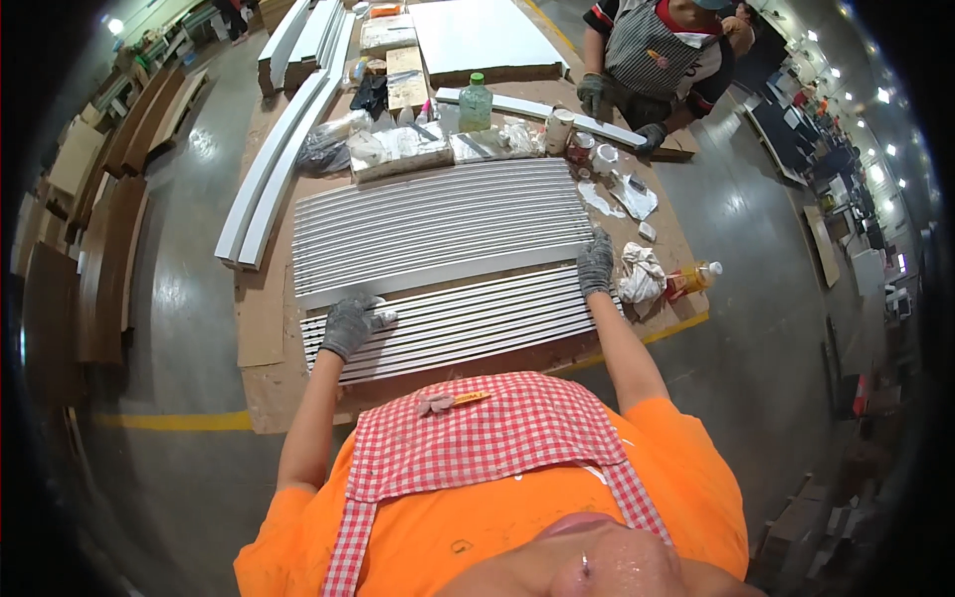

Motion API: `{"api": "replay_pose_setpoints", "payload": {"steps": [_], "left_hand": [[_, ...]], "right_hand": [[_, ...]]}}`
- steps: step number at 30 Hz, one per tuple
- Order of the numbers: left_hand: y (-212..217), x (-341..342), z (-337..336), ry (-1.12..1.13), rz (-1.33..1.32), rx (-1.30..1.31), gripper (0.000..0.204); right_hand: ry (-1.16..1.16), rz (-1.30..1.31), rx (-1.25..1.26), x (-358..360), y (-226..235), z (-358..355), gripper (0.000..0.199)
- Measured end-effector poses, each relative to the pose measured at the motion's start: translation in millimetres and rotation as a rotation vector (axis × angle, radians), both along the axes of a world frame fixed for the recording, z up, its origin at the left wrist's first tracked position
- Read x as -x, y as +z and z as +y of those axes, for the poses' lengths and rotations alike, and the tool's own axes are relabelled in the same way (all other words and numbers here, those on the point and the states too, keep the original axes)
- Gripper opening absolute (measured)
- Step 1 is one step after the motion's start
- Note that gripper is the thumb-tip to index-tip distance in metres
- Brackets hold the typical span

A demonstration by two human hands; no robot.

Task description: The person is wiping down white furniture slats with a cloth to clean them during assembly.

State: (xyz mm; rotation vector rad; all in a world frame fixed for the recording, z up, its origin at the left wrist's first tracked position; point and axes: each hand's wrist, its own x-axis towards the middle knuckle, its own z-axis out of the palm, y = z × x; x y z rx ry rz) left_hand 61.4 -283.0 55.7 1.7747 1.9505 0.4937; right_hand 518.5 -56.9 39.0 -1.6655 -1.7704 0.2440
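Note:
A grey glove covers my left hand point(348, 326), which rests at the left part of the near row of white slats point(448, 328). Its fingers are closed around a small white piece point(384, 316), whose kind I cannot make out. My right hand point(596, 263), gloved too, grips the right end of a white strip point(453, 271) at the near edge of the far row of slats point(438, 214). Both rows lie side by side across the table, with a narrow brown gap between them.
Beyond the slats stand a green-capped bottle point(476, 103) and paint-smeared blocks point(398, 149). A white rag point(642, 273) and an amber bottle point(691, 281) lie at right. Long white boards point(288, 169) run along the left. A gloved co-worker point(657, 60) handles a white board point(542, 111).

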Motion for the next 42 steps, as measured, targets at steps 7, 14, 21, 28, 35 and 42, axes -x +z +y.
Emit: {"api": "replay_pose_setpoints", "payload": {"steps": [7, 14, 21, 28, 35, 42], "left_hand": [[22.3, -2.4, 26.9, -0.147, 0.011, 0.039, 0.052], [26.1, -1.9, 32.3, -0.089, -0.032, 0.282, 0.06], [26.8, -0.9, 35.6, -0.108, -0.083, 0.239, 0.051], [17.3, -3.1, 44.0, -0.211, 0.032, 0.212, 0.055], [27.1, -5.3, 35.5, -0.235, 0.056, 0.083, 0.061], [45.2, -19.3, 45.0, -0.24, 0.061, 0.299, 0.066]], "right_hand": [[0.012, -0.05, -0.062, -15.2, 1.8, 8.5, 0.037], [-0.031, 0.191, -0.122, -11.5, -3.3, -1.4, 0.043], [0.152, 0.07, -0.019, 16.4, 48.1, -30.4, 0.033], [0.51, -0.268, 0.246, 57.2, 60.0, -63.8, 0.056], [0.653, -0.489, 0.397, 99.3, 81.1, -59.5, 0.063], [0.668, -0.364, 0.698, 109.1, 85.7, -51.1, 0.061]]}}
